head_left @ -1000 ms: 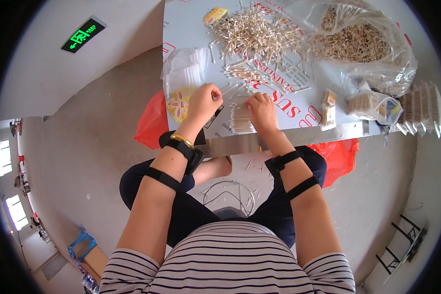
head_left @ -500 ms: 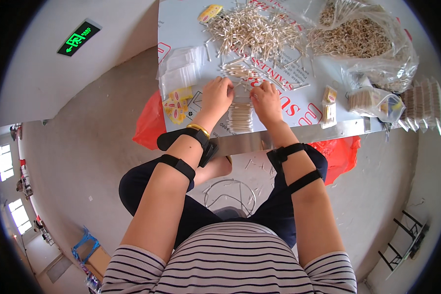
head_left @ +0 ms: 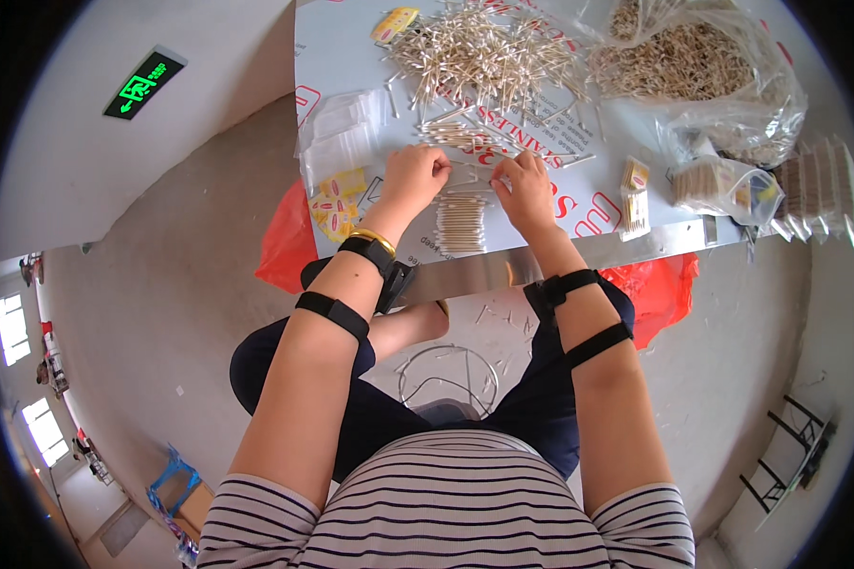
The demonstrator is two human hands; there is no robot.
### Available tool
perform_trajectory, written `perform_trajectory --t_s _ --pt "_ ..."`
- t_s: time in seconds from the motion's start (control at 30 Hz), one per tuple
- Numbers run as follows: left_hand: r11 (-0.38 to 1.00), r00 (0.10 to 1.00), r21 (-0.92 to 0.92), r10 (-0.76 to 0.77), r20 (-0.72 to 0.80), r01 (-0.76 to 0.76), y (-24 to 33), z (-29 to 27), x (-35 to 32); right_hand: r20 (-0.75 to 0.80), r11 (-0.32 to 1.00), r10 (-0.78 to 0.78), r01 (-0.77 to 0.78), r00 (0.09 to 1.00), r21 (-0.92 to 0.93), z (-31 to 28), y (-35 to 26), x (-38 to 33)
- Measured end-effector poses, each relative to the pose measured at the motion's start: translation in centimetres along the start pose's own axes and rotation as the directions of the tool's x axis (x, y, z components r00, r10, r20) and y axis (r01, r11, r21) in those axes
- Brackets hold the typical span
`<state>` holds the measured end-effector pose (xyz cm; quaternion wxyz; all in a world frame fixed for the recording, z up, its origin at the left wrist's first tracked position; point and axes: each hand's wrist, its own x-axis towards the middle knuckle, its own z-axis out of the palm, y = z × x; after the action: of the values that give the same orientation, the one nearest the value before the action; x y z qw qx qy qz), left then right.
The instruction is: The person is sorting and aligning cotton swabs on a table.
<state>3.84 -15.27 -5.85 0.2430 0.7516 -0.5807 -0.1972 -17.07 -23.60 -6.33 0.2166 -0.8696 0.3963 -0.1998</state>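
A neat row of cotton swabs [head_left: 460, 226] lies side by side near the table's front edge, between my wrists. My left hand [head_left: 417, 180] is just beyond the row's left end, thumb and fingers pinched together; what they hold, if anything, is too small to make out. Across from it, my right hand [head_left: 527, 194] hovers by the row's far right corner, thumb and forefinger parted. A few loose swabs [head_left: 472, 174] lie between the hands. Past them is a small bunch of swabs [head_left: 455, 135], and behind that a large loose heap of swabs [head_left: 484, 57].
Clear plastic sleeves [head_left: 340, 133] and yellow labels [head_left: 337, 204] lie at left. On the right are a filled swab packet [head_left: 635, 194], a big clear bag of swabs [head_left: 693, 66] and stacked packs [head_left: 819, 190]. Red bags [head_left: 289, 237] hang below the table [head_left: 598, 166].
My hands have drawn slightly apart, the right one shifting right with its thumb and forefinger parting. The row of swabs stays in place; the whole view has shifted a little.
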Motion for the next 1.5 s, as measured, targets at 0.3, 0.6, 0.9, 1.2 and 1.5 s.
perform_trajectory --t_s 0.3,0.6,0.9,1.2,1.5 --pt "0.984 0.992 0.123 0.129 -0.004 -0.127 1.1 0.1 -1.0 0.028 0.998 -0.035 0.037 0.999 -0.059 0.0 1.0 0.3" --pt "0.98 0.955 0.096 0.194 -0.225 -0.176 0.3 0.2 -1.7 0.021 0.992 0.102 -0.1 0.995 -0.077 1.8 -0.3 2.3" --pt "0.982 0.977 0.168 -0.053 -0.207 0.089 -3.6 -1.0 -2.8 0.09 0.955 -0.261 0.271 0.961 -0.122 0.7 -1.9 3.1" --pt "0.985 0.973 0.058 0.167 -0.162 -0.159 -0.4 -2.4 -1.6 -0.027 1.0 -0.002 0.002 1.0 -0.003 -0.9 1.9 2.4" --pt "0.961 0.977 0.196 0.208 -0.052 -0.194 1.1 -0.2 0.9 0.046 1.0 -0.013 0.013 0.999 0.019 -1.8 3.1 1.3"
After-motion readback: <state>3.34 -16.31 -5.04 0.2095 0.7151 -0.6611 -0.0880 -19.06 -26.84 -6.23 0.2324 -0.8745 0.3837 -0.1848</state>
